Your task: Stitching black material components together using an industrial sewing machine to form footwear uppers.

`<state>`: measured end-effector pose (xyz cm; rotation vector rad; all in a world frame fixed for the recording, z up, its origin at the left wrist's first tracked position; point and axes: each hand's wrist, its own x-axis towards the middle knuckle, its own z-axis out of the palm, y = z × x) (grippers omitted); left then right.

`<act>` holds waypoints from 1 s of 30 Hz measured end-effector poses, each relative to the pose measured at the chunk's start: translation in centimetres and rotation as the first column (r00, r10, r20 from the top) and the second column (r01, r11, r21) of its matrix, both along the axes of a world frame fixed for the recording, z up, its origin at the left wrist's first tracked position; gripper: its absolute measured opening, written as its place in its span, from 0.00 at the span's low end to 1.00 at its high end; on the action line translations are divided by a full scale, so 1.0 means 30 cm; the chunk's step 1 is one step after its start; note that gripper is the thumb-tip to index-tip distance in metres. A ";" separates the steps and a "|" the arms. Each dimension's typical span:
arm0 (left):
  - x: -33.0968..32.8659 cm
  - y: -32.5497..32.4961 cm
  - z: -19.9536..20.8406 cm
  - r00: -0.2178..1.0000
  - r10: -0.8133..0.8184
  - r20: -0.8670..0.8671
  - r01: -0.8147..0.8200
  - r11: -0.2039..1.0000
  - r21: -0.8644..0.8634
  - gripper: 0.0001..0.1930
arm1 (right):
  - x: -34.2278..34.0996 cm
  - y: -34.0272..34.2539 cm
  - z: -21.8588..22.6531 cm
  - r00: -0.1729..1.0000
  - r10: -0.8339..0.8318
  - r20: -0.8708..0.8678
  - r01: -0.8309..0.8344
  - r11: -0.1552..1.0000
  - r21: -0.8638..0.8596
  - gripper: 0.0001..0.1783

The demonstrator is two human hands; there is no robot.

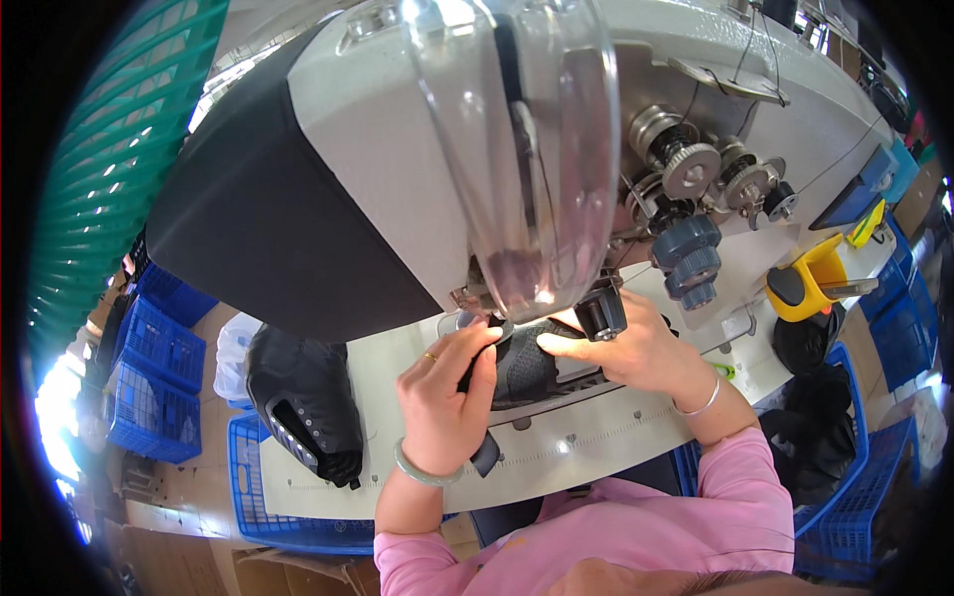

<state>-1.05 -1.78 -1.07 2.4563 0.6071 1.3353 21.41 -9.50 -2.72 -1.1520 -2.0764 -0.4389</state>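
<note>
A black textured fabric piece (525, 372), which looks like a shoe upper, lies under the head of a white and dark grey sewing machine (368, 169). My left hand (444, 387) pinches the piece's left edge close to the needle area, thumb against fingers. On the other side, my right hand (641, 348) grips it, its thumb resting on top and the other fingers partly behind the machine parts. A see-through guard (537, 199) and a black knob (601, 316) cover the view of the needle itself.
Stacked black shoe uppers (303, 397) lie on the left of the white table (397, 467). A yellow plastic holder (823, 273) stands at the right. Blue crates (159, 407) are on the left, and another blue crate (845, 437) with black pieces is at the right.
</note>
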 end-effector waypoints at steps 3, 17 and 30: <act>-0.002 -0.008 0.000 0.999 -0.027 0.034 0.028 0.999 -0.039 0.11 | -0.006 -0.005 0.007 1.000 -0.018 -0.002 0.017 0.999 -0.041 0.31; -0.003 -0.005 -0.012 0.987 0.094 -0.134 -0.064 0.975 0.211 0.13 | -0.022 0.026 -0.026 0.997 -0.035 -0.074 0.044 0.991 0.123 0.26; 0.013 0.009 -0.026 0.979 0.173 -0.103 -0.136 0.945 0.296 0.14 | -0.094 -0.044 -0.005 0.976 -0.213 0.048 0.195 0.950 0.245 0.23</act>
